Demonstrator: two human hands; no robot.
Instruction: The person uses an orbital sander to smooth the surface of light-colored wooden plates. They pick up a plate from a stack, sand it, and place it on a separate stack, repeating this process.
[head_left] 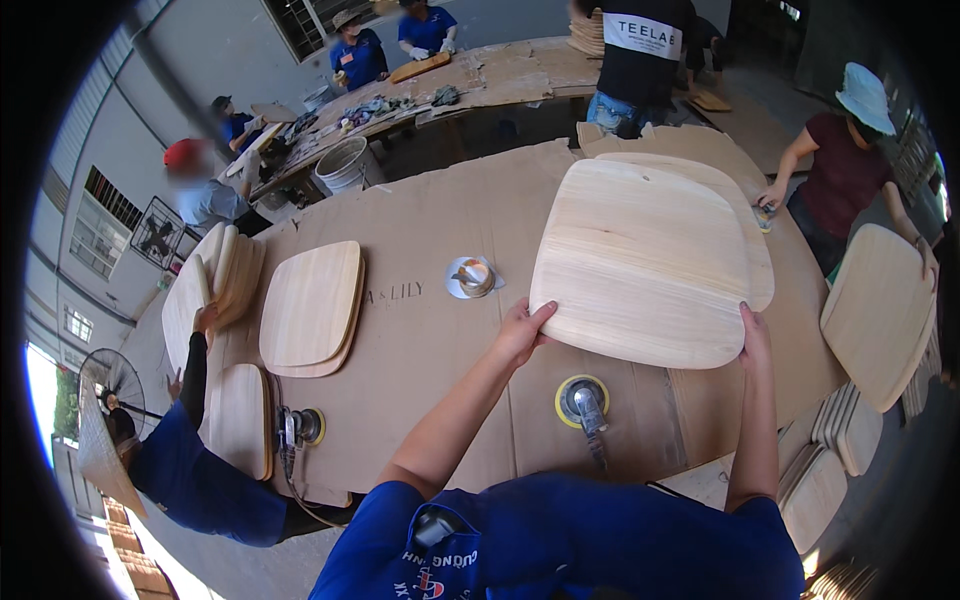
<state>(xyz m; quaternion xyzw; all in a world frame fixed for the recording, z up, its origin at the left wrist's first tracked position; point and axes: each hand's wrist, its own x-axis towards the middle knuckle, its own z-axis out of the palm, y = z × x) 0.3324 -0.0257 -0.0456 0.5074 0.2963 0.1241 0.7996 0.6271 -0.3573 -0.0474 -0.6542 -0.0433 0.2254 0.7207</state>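
Between my two hands I hold a pale wooden board (640,265) with rounded corners, raised over the cardboard-covered table. My left hand (522,332) grips its near left corner, thumb on top and fingers underneath. At the near right corner, my right hand (755,335) has its thumb at the edge, with the fingers mostly hidden. Another rounded board (757,245) shows from behind the held one. Below it, nearer to me, an orbital sander (583,403) with a yellow-rimmed pad rests on the cardboard. A small round container (472,277) with something pale in it stands left of the board.
Stacked boards (312,305) lie on the table's left part, beside a second sander (300,427). A co-worker (200,460) at the left handles a board stack (215,270). Another person (845,170) at the right holds a board (875,315). A white bucket (347,167) stands beyond the table.
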